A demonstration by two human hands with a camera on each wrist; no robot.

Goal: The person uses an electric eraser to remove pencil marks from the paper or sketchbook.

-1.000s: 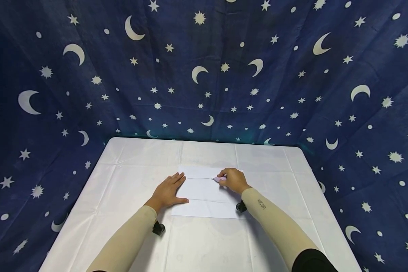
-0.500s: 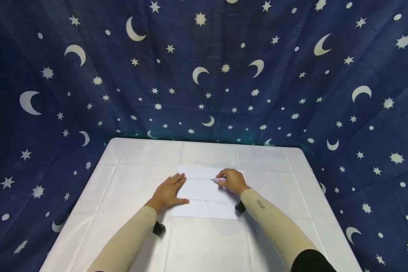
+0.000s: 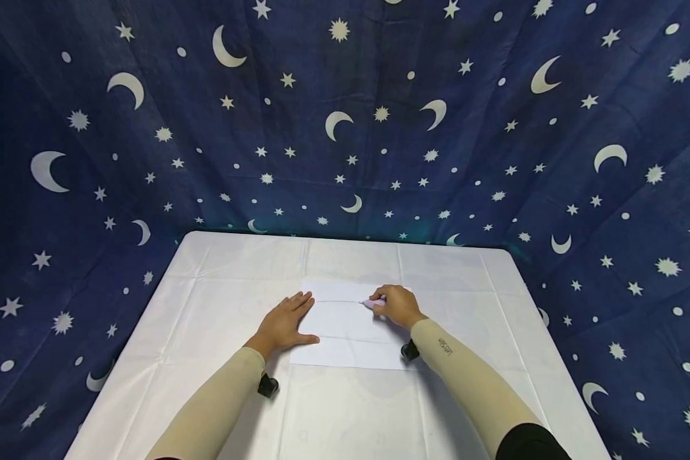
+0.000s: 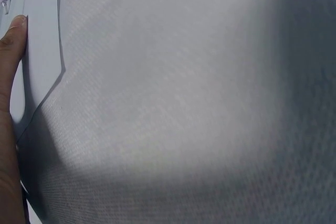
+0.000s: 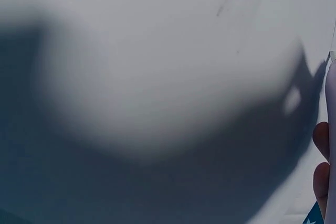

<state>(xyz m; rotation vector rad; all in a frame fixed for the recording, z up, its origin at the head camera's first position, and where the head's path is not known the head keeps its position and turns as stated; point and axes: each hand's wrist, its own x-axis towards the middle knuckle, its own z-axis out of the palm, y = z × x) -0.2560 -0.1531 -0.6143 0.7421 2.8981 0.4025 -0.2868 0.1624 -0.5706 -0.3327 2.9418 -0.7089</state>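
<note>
A white sheet of paper (image 3: 345, 354) lies on the white-covered table, with a thin dark line across its upper part and a fainter one lower down. My left hand (image 3: 284, 324) rests flat on the sheet's left edge, fingers straight and thumb pointing right. My right hand (image 3: 399, 306) pinches a pale lilac pen (image 3: 371, 303) over the upper right of the sheet, its tip at the right end of the upper line. In the left wrist view the left thumb (image 4: 14, 40) lies on the paper (image 4: 44, 30). The right wrist view shows the pen (image 5: 331, 98) beside fingertips (image 5: 321, 182).
The white table cover (image 3: 236, 255) has fold creases. Behind and at both sides of the table hangs a dark blue cloth (image 3: 299, 185) with moons and stars. A small black wrist camera (image 3: 268, 386) sits under the left wrist, another (image 3: 409, 350) under the right.
My right hand and the pen have shifted slightly to the right, and the upper line reaches a little further right. The left hand stays in place.
</note>
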